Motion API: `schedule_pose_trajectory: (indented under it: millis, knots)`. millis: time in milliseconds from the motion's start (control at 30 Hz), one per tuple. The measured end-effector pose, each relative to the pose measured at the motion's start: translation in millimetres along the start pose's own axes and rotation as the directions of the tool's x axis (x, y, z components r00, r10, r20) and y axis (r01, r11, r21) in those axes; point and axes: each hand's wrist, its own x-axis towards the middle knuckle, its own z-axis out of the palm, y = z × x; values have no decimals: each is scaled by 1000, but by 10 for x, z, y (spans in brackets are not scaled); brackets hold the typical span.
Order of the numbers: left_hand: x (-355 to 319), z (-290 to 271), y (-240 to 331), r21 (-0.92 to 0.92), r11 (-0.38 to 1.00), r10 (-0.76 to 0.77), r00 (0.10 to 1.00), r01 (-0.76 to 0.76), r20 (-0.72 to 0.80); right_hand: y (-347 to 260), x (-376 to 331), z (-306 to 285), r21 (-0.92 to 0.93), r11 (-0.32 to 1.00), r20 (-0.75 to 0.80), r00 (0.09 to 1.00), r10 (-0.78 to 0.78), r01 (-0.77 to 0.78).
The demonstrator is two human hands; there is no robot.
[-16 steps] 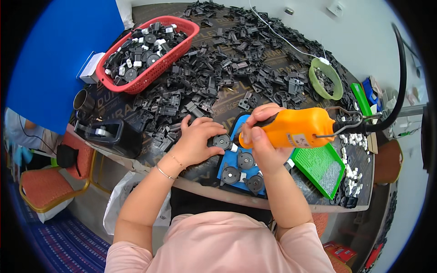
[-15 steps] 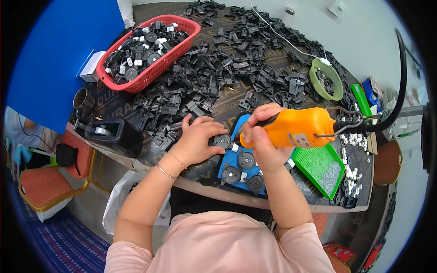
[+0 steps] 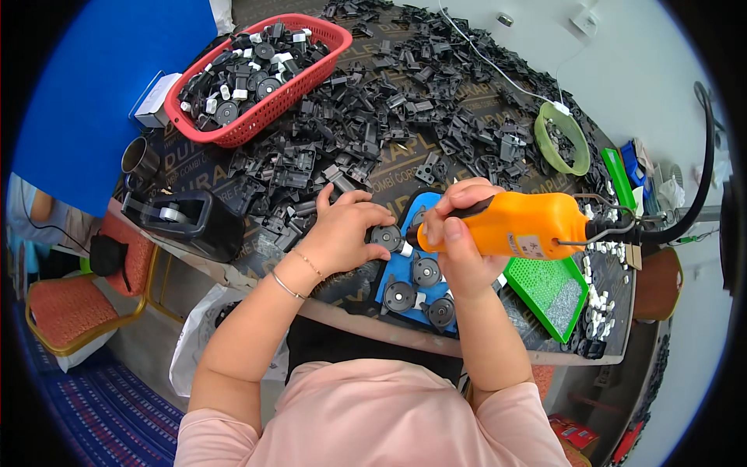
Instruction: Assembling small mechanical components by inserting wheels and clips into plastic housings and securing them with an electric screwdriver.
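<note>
In my right hand (image 3: 471, 233) is an orange electric screwdriver (image 3: 545, 222), tilted almost level, its black nose end close to a round black plastic part (image 3: 387, 238). My left hand (image 3: 350, 232) grips that part between its fingers and thumb. The part has a small white piece at its side and lies at the left edge of a blue work pad (image 3: 397, 272). More such round parts (image 3: 426, 271) rest on the pad in front of me. The screwdriver's tip is hidden, so I cannot tell whether it touches a screw.
A red basket (image 3: 233, 140) of black and white parts stands at the back left, near a tape dispenser (image 3: 198, 226). Black parts (image 3: 350, 132) cover much of the table. Right of me are a green tray (image 3: 548, 292), a pale green bowl (image 3: 560, 140) and the screwdriver's hanging cable (image 3: 689, 222).
The screwdriver has shifted a little to the right along with my right hand. My left hand keeps its grip on the round part. The whole view has moved slightly.
</note>
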Motion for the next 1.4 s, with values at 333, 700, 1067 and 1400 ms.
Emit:
schedule_pose_trajectory:
  millis: [333,700,1067,1400]
  knots:
    - [5,-7,18,2,1000,-12,1000,12,7,-38,-32,31,138,988,-60,995,74,-65]
    - [22,7,9,-8,1000,-7,1000,7,-8,58,-16,21,31,999,58,998,10,-12]
    - [32,-4,19,-24,1000,-18,1000,17,-12,18,53,115,176,966,6,981,192,-190]
    - [23,-5,111,52,999,-10,1000,9,26,-751,-191,-1054,105,992,-395,918,-26,73]
